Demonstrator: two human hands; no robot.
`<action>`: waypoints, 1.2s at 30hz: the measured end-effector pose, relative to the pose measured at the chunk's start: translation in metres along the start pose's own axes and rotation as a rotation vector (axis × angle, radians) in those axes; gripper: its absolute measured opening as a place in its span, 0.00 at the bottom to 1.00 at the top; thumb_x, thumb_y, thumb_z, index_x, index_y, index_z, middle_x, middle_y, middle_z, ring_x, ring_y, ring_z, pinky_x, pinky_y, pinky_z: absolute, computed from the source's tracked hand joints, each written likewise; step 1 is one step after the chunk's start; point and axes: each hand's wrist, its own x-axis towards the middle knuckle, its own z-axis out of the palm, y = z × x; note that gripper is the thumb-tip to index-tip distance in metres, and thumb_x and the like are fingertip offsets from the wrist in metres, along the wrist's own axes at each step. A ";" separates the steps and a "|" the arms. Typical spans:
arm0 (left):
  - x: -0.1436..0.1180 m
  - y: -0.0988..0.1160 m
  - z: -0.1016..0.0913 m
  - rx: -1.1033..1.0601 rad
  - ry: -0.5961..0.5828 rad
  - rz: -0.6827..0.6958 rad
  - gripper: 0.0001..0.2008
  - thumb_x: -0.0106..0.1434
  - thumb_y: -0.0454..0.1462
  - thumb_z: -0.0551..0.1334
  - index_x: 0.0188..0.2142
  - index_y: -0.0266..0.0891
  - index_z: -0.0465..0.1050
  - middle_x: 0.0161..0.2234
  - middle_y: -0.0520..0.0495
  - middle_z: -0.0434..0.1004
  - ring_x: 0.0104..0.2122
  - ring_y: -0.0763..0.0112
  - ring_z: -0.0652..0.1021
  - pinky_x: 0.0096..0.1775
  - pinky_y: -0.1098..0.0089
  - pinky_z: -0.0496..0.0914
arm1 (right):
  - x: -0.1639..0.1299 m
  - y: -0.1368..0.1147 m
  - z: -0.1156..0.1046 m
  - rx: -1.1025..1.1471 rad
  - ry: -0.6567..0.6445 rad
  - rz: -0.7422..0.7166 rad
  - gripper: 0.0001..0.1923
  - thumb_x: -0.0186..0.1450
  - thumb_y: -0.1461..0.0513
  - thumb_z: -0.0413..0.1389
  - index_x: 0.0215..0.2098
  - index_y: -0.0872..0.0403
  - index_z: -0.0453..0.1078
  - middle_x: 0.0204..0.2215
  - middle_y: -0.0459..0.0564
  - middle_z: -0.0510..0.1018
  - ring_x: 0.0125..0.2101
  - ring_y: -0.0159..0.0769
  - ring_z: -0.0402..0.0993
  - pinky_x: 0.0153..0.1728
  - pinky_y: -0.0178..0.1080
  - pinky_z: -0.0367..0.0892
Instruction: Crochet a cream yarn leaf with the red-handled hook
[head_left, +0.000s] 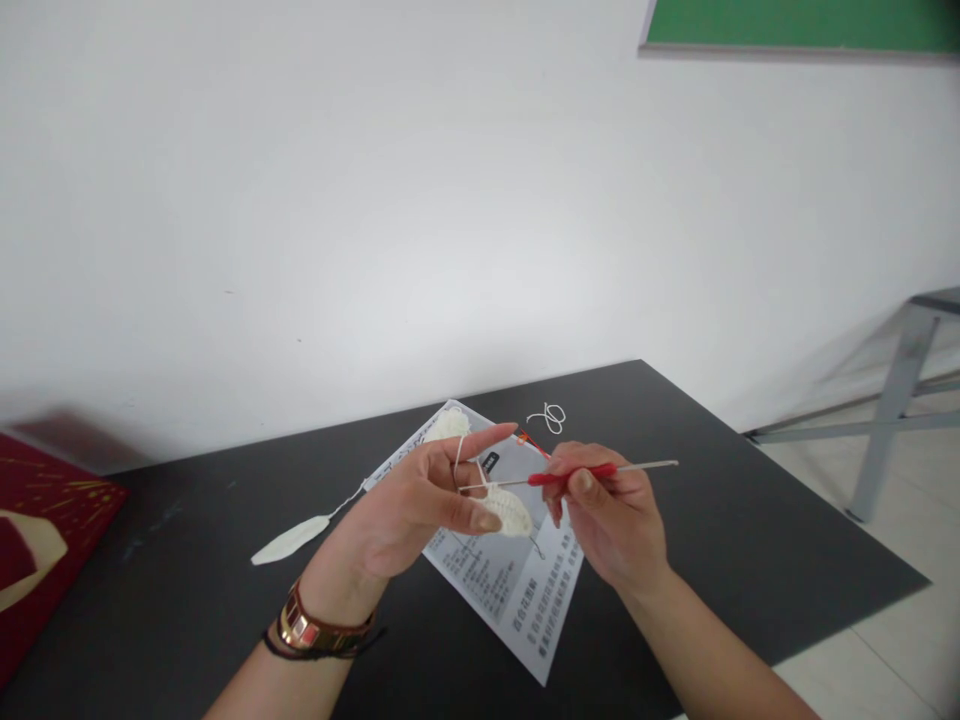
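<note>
Over the near middle of a matte black table (pixel 750 520), two bare hands work a small cream crochet piece (pixel 510 510) — soft, ribbed and roughly oval. It hangs just above a printed instruction sheet (pixel 517 600), a thin white paper lying at an angle on the tabletop.

The left hand (pixel 420 505) pinches the crochet piece between thumb and middle finger, its forefinger stretched straight out with a strand of cream yarn (pixel 459 450) looped over it. On its wrist sit a broad, shiny metal bangle (pixel 315 630) and a thin dark cord.

The right hand (pixel 607 510) is closed in a narrow pinch on a crochet hook (pixel 577 473) — a slim silver metal shaft with a red grip — held nearly level, its left tip meeting the crochet piece.

Left of the sheet, a flat, leaf-shaped cream piece (pixel 289 540) lies on the table, tied by a thin strand running toward the sheet. At the far edge lies a small curl of white thread (pixel 549 417). A dark red box (pixel 45 530) with gold markings sits at the far left, and a grey metal table leg (pixel 892 410) stands on the pale floor to the right.
</note>
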 end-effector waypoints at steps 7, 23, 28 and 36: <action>-0.007 0.006 -0.002 0.086 -0.044 -0.044 0.37 0.45 0.27 0.69 0.56 0.43 0.69 0.29 0.50 0.73 0.27 0.71 0.69 0.32 0.69 0.60 | 0.003 -0.012 -0.001 0.017 -0.006 -0.044 0.04 0.59 0.60 0.62 0.30 0.52 0.79 0.20 0.48 0.75 0.19 0.31 0.68 0.16 0.33 0.62; -0.006 0.002 -0.008 0.018 -0.171 -0.139 0.36 0.37 0.26 0.71 0.50 0.39 0.76 0.21 0.54 0.66 0.23 0.73 0.65 0.26 0.70 0.57 | 0.005 -0.020 -0.012 -0.027 -0.149 -0.081 0.06 0.60 0.57 0.62 0.29 0.50 0.79 0.19 0.48 0.73 0.20 0.34 0.66 0.18 0.36 0.63; -0.007 -0.001 -0.012 0.095 -0.229 -0.158 0.33 0.39 0.28 0.72 0.48 0.41 0.77 0.23 0.53 0.69 0.25 0.71 0.67 0.27 0.70 0.59 | 0.008 -0.020 -0.014 0.018 -0.162 -0.043 0.07 0.59 0.57 0.63 0.27 0.51 0.78 0.18 0.47 0.73 0.19 0.32 0.67 0.18 0.34 0.63; -0.009 0.001 -0.004 0.525 -0.034 0.101 0.26 0.51 0.32 0.70 0.50 0.50 0.75 0.25 0.55 0.69 0.27 0.74 0.67 0.33 0.70 0.62 | 0.009 -0.003 -0.003 0.309 0.109 0.546 0.09 0.54 0.59 0.67 0.25 0.57 0.76 0.13 0.41 0.71 0.12 0.23 0.63 0.13 0.25 0.65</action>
